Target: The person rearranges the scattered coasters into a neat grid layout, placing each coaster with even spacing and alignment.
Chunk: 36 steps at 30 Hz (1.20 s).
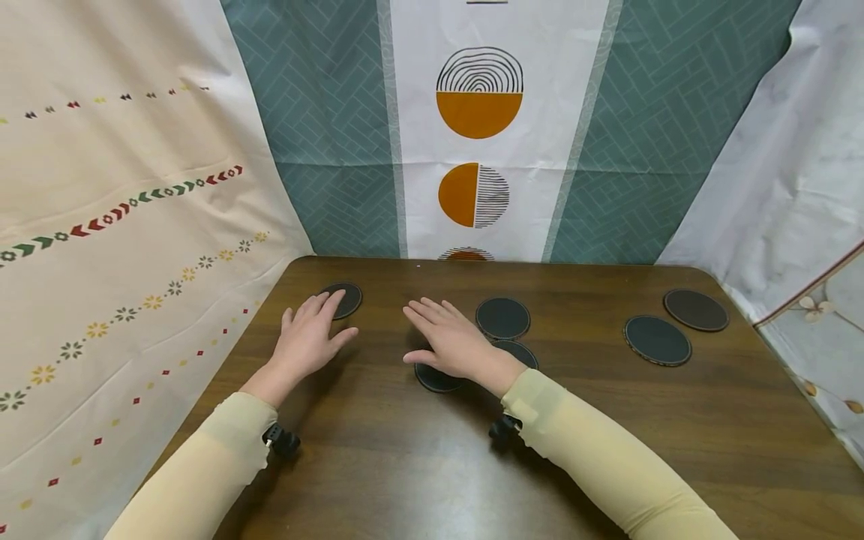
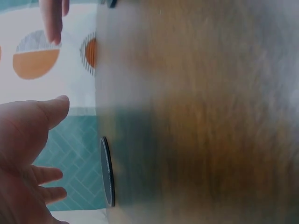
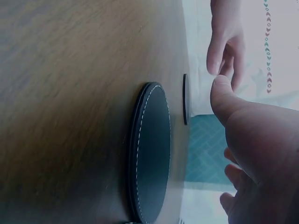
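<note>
Both hands hover over the wooden table with fingers extended and hold nothing. My left hand is at the back left, just in front of a round dark coaster that its fingers partly cover. In the left wrist view this coaster lies flat beyond the hand. Nearer the middle, my right hand is above a coaster, hiding part of it. Two more coasters, one at the back and one in front, lie right beside that hand. The right wrist view shows a black stitched coaster below the palm.
Two further coasters, one dark green-black and one brownish, lie close together at the right. The table meets a patterned cloth at its back edge. Another cloth hangs along the left side.
</note>
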{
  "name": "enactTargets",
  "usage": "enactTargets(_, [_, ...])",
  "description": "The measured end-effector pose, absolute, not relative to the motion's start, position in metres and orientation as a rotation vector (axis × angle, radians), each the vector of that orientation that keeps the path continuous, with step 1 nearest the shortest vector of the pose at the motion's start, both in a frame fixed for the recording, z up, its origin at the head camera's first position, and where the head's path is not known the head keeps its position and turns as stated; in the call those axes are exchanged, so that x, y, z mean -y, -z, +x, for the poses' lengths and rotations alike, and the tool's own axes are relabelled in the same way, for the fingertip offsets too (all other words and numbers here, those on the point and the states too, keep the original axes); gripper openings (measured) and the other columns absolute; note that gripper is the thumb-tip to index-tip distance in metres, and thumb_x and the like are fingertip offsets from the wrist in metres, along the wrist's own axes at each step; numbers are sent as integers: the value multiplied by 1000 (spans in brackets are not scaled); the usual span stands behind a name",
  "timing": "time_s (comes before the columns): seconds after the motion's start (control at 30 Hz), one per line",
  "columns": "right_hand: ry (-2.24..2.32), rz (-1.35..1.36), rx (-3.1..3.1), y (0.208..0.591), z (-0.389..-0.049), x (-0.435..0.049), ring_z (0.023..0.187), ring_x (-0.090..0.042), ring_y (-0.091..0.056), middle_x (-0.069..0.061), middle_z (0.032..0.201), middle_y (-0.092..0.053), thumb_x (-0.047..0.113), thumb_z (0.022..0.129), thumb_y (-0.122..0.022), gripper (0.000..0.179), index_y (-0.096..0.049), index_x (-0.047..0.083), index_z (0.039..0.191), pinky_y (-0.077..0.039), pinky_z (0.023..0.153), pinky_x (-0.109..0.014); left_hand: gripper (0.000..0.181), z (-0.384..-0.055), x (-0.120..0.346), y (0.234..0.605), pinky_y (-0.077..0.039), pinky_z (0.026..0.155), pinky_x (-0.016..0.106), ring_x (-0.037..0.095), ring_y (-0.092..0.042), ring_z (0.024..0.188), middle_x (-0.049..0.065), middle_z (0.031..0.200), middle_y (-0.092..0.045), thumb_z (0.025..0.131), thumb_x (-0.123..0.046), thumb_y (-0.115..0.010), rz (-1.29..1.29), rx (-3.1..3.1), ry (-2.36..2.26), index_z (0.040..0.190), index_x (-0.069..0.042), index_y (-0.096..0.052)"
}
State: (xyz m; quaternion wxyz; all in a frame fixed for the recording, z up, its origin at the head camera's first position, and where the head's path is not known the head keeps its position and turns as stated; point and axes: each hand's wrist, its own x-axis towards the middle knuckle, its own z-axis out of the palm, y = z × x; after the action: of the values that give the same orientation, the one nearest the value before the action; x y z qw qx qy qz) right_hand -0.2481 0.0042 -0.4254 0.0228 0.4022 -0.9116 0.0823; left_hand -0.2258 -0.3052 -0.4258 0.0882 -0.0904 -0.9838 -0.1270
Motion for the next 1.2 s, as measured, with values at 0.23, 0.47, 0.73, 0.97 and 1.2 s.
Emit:
enactTargets(0.23, [-215,1252,2797,430,-249,2,168,-29,-23,-9,180,-31,65,109,-57,89,-30,11,175,-18,134,-53,84,-241,315,428,-15,119,84,55,-36,155,32,169,-38,107,-45,-74,-224,2940,382,172,-10,-36])
enactTargets(0.47, [-204,1248,2796,433,-248,6,168,-28,-23,-8,180,-31,65,109,-56,88,-30,13,176,-18,134,-52,83,-253,323,430,-14,119,86,57,-37,154,33,170,-37,108,-44,-73,-183,2967,392,173,-8,-35])
enactTargets(0.73, [-214,1240,2804,434,-248,11,168,-27,-22,-6,180,-30,66,110,-55,88,-30,14,176,-17,135,-52,85,-262,327,434,-13,119,86,56,-35,155,32,170,-35,107,-45,-73,-157,2989,390,173,-9,-34])
enactTargets(0.97, [-209,1238,2811,434,-247,15,168,-27,-22,-6,181,-30,66,110,-54,88,-30,14,176,-16,135,-51,89,-271,329,436,-14,118,86,57,-34,154,33,171,-34,107,-46,-74,-125,2996,425,175,-10,-29])
enactTargets(1.2, [-212,1233,2811,435,-245,20,168,-26,-23,-6,181,-30,66,110,-54,87,-31,14,176,-17,135,-51,91,-277,331,438,-13,118,86,57,-30,156,34,171,-31,107,-48,-73,-90,3025,464,175,-10,-27])
